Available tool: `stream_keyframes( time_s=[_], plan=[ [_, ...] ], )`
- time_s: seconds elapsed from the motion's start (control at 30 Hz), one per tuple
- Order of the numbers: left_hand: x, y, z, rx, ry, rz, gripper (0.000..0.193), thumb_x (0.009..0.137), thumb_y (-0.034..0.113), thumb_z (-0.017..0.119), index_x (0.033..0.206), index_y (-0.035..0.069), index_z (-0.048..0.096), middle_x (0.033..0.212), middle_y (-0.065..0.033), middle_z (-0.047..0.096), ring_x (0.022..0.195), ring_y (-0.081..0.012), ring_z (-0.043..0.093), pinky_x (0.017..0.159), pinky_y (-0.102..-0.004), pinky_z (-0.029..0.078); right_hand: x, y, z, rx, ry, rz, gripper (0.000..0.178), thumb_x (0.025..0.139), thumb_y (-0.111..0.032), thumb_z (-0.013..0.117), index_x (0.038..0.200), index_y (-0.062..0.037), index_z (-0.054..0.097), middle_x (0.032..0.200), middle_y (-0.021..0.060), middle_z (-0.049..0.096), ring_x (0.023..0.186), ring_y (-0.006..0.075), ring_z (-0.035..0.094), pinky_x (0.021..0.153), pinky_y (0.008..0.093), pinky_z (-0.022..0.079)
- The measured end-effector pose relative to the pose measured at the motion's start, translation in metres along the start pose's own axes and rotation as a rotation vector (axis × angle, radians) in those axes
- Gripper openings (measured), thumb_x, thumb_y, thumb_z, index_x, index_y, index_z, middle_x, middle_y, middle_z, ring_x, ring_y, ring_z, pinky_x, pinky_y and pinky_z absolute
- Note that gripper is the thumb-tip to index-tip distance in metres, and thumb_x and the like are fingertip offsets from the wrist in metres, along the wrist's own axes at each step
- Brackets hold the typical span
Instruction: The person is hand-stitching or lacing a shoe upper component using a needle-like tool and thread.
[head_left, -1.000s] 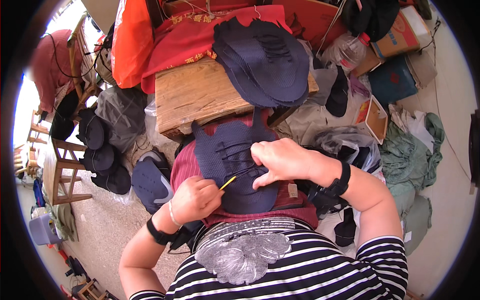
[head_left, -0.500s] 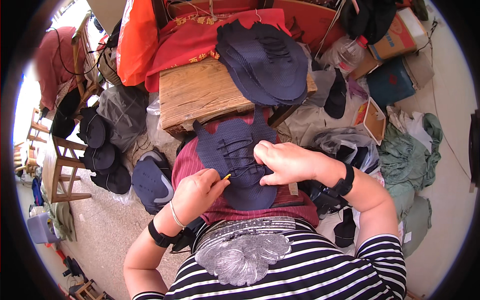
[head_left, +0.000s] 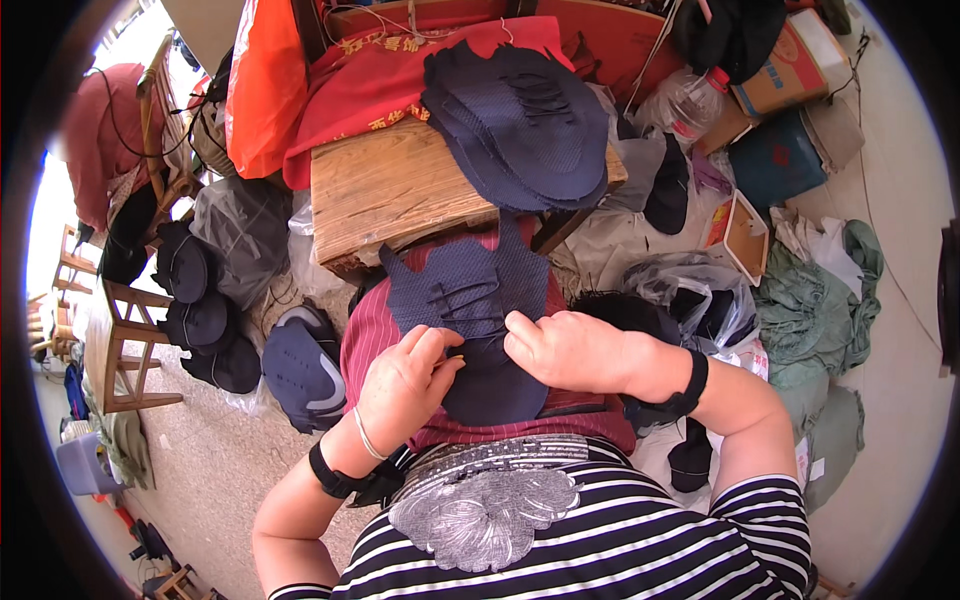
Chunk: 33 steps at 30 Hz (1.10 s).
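Observation:
A dark navy textured shoe upper (head_left: 460, 270) lies across my lap on a maroon striped cloth (head_left: 367, 338), its tongue end toward me. Black lace (head_left: 465, 305) crosses its middle in several rows. My left hand (head_left: 405, 385) is closed in a pinch at the upper's left side; a small yellow tip (head_left: 457, 358) shows between thumb and forefinger, and the rest of that piece is hidden. On the other side of the lacing, my right hand (head_left: 570, 348) is pinched closed at the upper, apparently on the lace, though the fingers cover the exact grip.
Beyond my lap stands a wooden bench (head_left: 390, 180) bearing a stack of navy uppers (head_left: 520, 130) and a red cloth (head_left: 350, 95). Laced shoe pieces (head_left: 310, 365) lie at the left near a wooden stool (head_left: 130, 340). Plastic bags (head_left: 690, 280) and green cloth (head_left: 820, 300) sit right.
My left hand has moved up and right, closer to the lacing, and the yellow tip shows less. My right hand has lowered slightly, its fingers drawn together against the upper.

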<state>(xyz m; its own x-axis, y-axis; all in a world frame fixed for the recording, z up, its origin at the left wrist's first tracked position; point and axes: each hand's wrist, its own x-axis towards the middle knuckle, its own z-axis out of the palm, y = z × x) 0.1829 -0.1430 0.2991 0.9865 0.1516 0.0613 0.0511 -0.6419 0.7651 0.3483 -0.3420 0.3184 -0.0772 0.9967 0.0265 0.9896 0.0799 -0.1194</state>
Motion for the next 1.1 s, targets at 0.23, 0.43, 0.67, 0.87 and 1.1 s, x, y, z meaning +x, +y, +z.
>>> stream_keyframes(
  time_s=[0.23, 0.43, 0.67, 0.87, 1.1],
  plan=[
    [0.000, -0.012, -0.004, 0.066, -0.022, 0.117, 0.017, 0.084, -0.002, 0.070, 0.100, 0.004, 0.070, 0.084, -0.0120, 0.060, 0.075, -0.0316, 0.065, 0.066, -0.0392, 0.053, -0.007, 0.023, 0.009, 0.173, 0.196, -0.122, 0.023, 0.080, -0.014, 0.072, 0.086, -0.0035, 0.053, 0.080, 0.0093, 0.051, 0.051, 0.0201, 0.060, 0.043, 0.0318, 0.052],
    [0.004, -0.014, -0.004, 0.013, -0.047, 0.157, 0.017, 0.082, -0.004, 0.070, 0.097, 0.004, 0.070, 0.087, -0.0111, 0.061, 0.077, -0.0316, 0.065, 0.066, -0.0393, 0.052, 0.000, 0.020, 0.021, 0.195, 0.237, 0.018, 0.024, 0.086, -0.016, 0.072, 0.093, -0.0026, 0.054, 0.082, 0.0098, 0.054, 0.055, 0.0213, 0.063, 0.048, 0.0320, 0.054],
    [-0.007, -0.034, -0.034, 0.102, -0.025, 0.159, 0.015, 0.081, -0.005, 0.069, 0.093, 0.004, 0.069, 0.083, -0.0107, 0.060, 0.075, -0.0313, 0.064, 0.065, -0.0382, 0.052, 0.001, 0.018, 0.029, 0.221, 0.215, 0.073, 0.023, 0.088, -0.014, 0.071, 0.097, -0.0011, 0.053, 0.084, 0.0115, 0.055, 0.059, 0.0247, 0.064, 0.050, 0.0345, 0.055],
    [-0.025, -0.057, -0.043, 0.028, 0.056, -0.056, 0.011, 0.085, -0.004, 0.068, 0.093, 0.004, 0.069, 0.088, -0.0117, 0.063, 0.075, -0.0301, 0.064, 0.067, -0.0354, 0.052, 0.001, 0.021, 0.028, 0.360, 0.242, 0.096, 0.024, 0.088, -0.008, 0.070, 0.101, -0.0005, 0.052, 0.087, 0.0128, 0.056, 0.064, 0.0281, 0.065, 0.053, 0.0354, 0.056],
    [-0.034, -0.067, -0.041, -0.084, 0.095, -0.167, 0.013, 0.089, -0.006, 0.065, 0.098, 0.002, 0.069, 0.084, -0.0054, 0.059, 0.073, -0.0162, 0.058, 0.066, -0.0271, 0.047, -0.002, 0.017, 0.030, 0.420, 0.236, 0.154, 0.027, 0.085, -0.002, 0.069, 0.106, -0.0016, 0.052, 0.090, 0.0124, 0.059, 0.067, 0.0307, 0.065, 0.056, 0.0387, 0.054]
  ],
)
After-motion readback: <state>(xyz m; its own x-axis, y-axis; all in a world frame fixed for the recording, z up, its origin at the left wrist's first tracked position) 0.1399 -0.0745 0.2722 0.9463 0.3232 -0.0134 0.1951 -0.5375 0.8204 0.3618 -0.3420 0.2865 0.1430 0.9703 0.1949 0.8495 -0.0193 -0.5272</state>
